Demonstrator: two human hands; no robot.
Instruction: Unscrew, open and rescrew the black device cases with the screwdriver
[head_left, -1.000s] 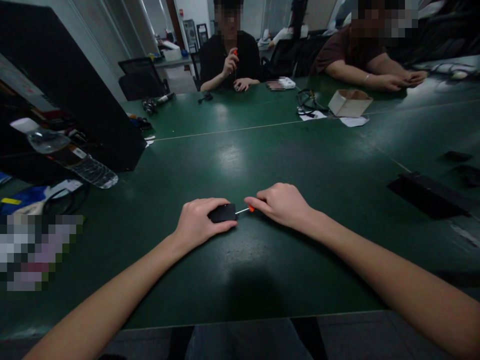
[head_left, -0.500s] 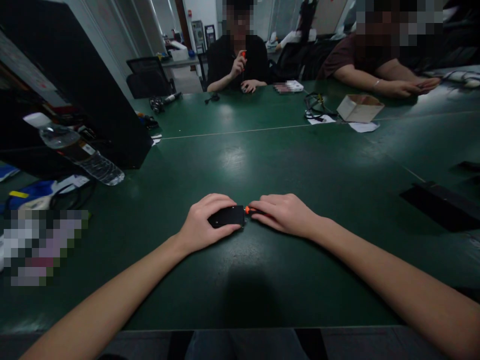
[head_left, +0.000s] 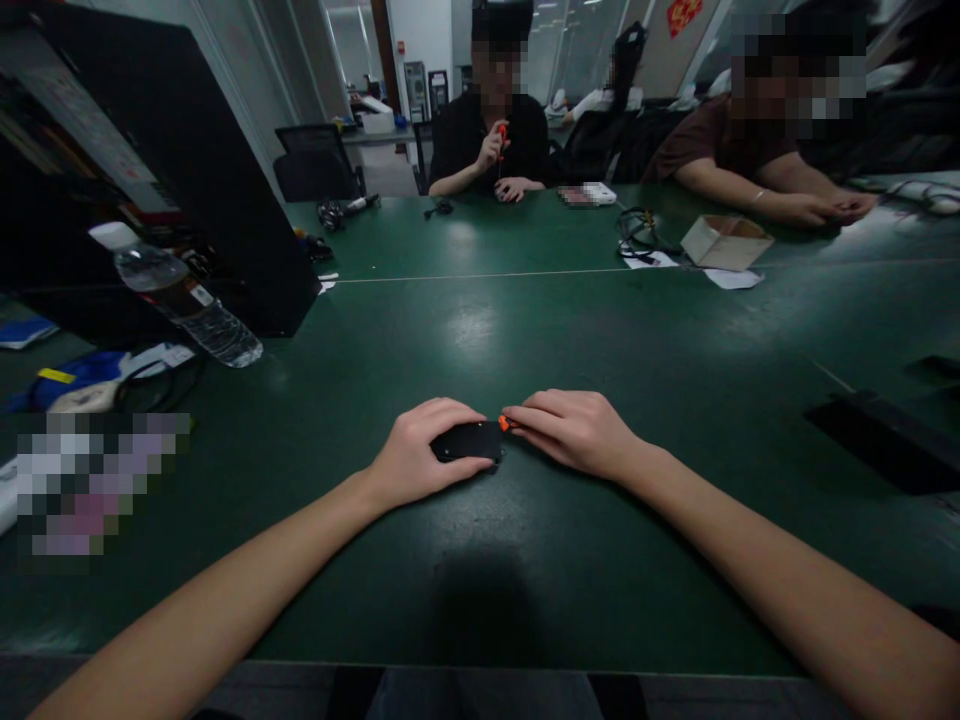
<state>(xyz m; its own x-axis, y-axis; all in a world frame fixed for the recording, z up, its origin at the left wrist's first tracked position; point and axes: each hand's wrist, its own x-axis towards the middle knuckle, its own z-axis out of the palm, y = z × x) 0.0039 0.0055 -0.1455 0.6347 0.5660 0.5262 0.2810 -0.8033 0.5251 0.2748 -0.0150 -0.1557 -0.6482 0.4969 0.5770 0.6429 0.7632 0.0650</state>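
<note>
My left hand (head_left: 420, 455) wraps round a flat black case (head_left: 469, 440) with small screws on its top, thumb along the near side and fingers along the far side. The case rests on the green table (head_left: 480, 350). Just right of its end, my right hand (head_left: 566, 425) pinches a small screwdriver with an orange part (head_left: 505, 423) showing at the fingertips. That orange part sits close against the right end of the case. My fingers cover most of the screwdriver, and its tip cannot be made out.
Left stand a black cabinet (head_left: 247, 200) and a tilted water bottle (head_left: 184, 295). A black object (head_left: 885, 440) lies at right. Farther back are a small open box (head_left: 726, 243) and cables (head_left: 641, 232). Across the table one person (head_left: 491, 140) holds an orange-handled screwdriver; another person (head_left: 750, 170) sits right.
The view has shifted, so the surroundings appear lower and slightly to the right. Both hands keep their grips; the orange part appears slightly nearer the case's end.
</note>
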